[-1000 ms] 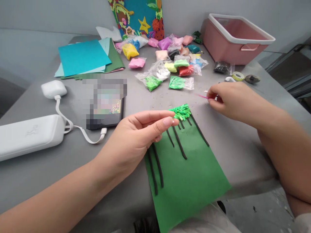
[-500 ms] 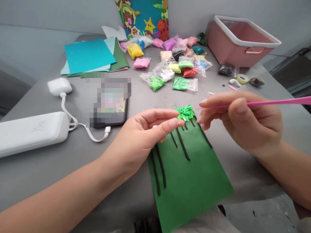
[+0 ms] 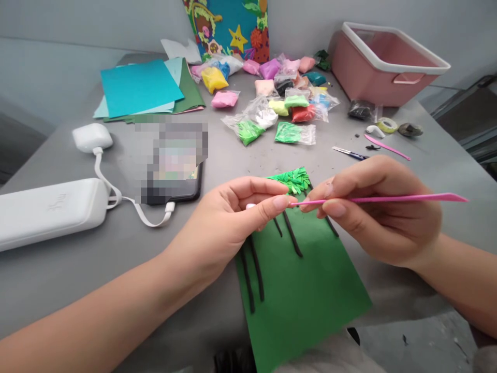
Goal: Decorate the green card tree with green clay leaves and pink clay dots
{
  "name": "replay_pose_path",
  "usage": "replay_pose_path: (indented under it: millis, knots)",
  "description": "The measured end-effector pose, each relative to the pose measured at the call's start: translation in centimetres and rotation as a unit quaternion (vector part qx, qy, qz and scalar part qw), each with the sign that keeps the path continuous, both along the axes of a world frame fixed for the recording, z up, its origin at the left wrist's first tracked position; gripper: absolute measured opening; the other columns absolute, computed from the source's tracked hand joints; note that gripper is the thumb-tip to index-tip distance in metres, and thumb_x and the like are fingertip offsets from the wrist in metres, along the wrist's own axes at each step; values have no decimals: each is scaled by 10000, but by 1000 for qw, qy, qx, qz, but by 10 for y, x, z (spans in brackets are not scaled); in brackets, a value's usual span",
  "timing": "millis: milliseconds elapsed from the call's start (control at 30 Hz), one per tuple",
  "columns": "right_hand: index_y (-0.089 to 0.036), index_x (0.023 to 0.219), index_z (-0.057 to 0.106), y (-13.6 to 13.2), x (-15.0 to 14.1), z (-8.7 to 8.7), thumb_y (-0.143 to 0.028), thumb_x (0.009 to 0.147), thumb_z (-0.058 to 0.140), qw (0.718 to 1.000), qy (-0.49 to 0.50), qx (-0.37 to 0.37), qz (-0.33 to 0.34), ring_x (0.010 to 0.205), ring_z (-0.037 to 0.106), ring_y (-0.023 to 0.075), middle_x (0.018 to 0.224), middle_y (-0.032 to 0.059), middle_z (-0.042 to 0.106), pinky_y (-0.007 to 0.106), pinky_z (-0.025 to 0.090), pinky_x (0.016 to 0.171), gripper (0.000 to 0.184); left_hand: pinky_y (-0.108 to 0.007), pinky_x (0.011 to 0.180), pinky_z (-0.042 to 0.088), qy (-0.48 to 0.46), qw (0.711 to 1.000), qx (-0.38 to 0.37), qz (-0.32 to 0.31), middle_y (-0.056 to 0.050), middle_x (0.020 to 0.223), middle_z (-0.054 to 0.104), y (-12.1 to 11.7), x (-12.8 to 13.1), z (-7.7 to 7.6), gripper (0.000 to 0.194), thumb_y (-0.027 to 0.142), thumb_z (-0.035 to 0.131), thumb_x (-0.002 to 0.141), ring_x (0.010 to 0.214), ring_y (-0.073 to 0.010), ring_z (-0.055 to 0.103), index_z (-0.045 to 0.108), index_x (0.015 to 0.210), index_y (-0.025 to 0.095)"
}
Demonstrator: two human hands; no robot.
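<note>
Between thumb and fingers, my right hand (image 3: 373,212) grips a slim pink clay modelling tool (image 3: 407,198). The tool lies nearly level, its thin tip at the fingertips of my left hand (image 3: 248,207). My left thumb and forefinger are pinched together; a tiny pale bit shows at their tips, too small to name. Beneath both hands is a green sheet (image 3: 310,290), sloping over the table's near edge. Black clay strips (image 3: 292,233) run down it, and small bright green clay leaves (image 3: 293,180) cover its far end, partly hidden by my left hand.
Bagged coloured clay (image 3: 289,132) lies across the back, beside a pink bin (image 3: 373,77). At right are a craft knife (image 3: 349,153) and another pink tool (image 3: 388,147). A phone (image 3: 182,186), a cabled white power bank (image 3: 54,212) and coloured sheets (image 3: 142,88) occupy the left.
My right hand has moved left and down, bringing the pink tool's tip to my left fingertips. The craft knife and second pink tool behind it are now uncovered. My left hand stays pinched.
</note>
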State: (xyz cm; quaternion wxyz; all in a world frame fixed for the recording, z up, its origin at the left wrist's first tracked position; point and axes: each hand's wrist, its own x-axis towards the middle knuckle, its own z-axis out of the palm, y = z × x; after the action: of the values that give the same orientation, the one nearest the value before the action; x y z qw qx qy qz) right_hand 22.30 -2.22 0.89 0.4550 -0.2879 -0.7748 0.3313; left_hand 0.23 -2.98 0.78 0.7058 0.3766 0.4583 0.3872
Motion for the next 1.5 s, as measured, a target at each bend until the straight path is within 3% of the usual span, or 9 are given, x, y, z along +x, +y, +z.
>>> replay_pose_path:
  millis: [300,500,1000,1167,1367,1500]
  knots:
    - [-293,979,688,-1,0,-1,-196,934,674,1000,-21,-6,-10,730,717,148,924,-13,759,307,599,650,108,-173,638,420,18,1000,2,4,41,793,741,-1,-1,0,180,354,909,744,688,-61,568,808,861,262]
    - [-260,961,668,0,-2,0,-114,895,688,999,-27,14,-9,698,692,140,926,10,745,298,573,622,162,-222,628,406,27,999,26,-3,1,820,762,0,-2,2,180,420,831,825,654,-93,511,818,869,246]
    - [-268,879,711,3,-6,8,-174,908,685,996,-67,48,-22,588,648,125,788,-8,745,275,525,515,101,-227,617,419,26,999,16,23,-21,724,745,1,0,3,183,410,799,841,611,-104,485,847,850,233]
    - [-287,898,730,1,-2,7,-232,884,754,997,-27,28,-64,657,674,168,823,7,750,342,555,588,61,-240,651,433,43,998,28,39,-32,838,783,0,0,1,255,442,758,879,734,-144,598,827,1038,256]
    - [-274,848,719,5,4,23,-243,860,796,992,-48,25,-110,730,692,193,835,16,731,372,550,626,84,-258,724,470,127,983,124,40,-40,1047,779,1,-4,3,311,378,721,908,772,-138,616,744,1184,237]
    - [-269,836,705,11,13,13,-221,815,826,995,-69,-1,-76,711,681,197,800,4,722,381,555,633,132,-257,779,503,194,959,202,47,-40,1105,728,3,-6,8,295,241,681,920,849,-141,645,685,1213,212]
